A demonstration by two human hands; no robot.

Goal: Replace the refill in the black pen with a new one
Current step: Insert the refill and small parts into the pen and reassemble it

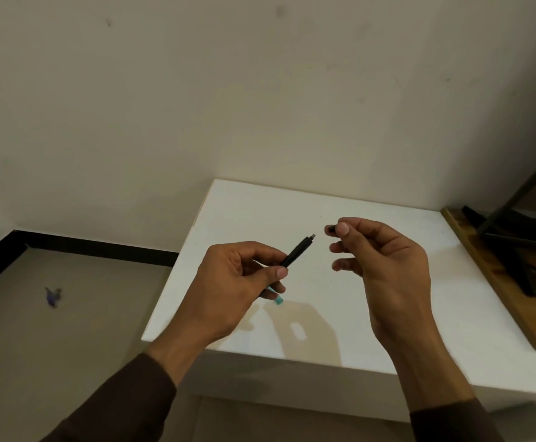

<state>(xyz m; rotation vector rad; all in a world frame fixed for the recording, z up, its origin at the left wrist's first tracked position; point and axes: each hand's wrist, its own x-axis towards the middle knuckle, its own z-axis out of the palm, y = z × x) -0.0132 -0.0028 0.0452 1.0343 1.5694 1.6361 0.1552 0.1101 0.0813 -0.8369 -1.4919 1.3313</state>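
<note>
Above the desk's (387, 330) near edge: left hand (228, 288), fingers and thumb curled round the black pen (297, 255), barrel pointing up toward the far right, threaded end bare, a teal end showing below the fingers. Farther in, over mid-desk: right hand (384, 260), thumb and forefinger pinching a small dark piece (330, 230), apart from the barrel, probably the unscrewed tip. Judged state: pen opened; refill swap and reassembly outstanding. No new refill in sight. Containers: none visible. Beyond the desk's right edge: wooden surface (496, 282).
</note>
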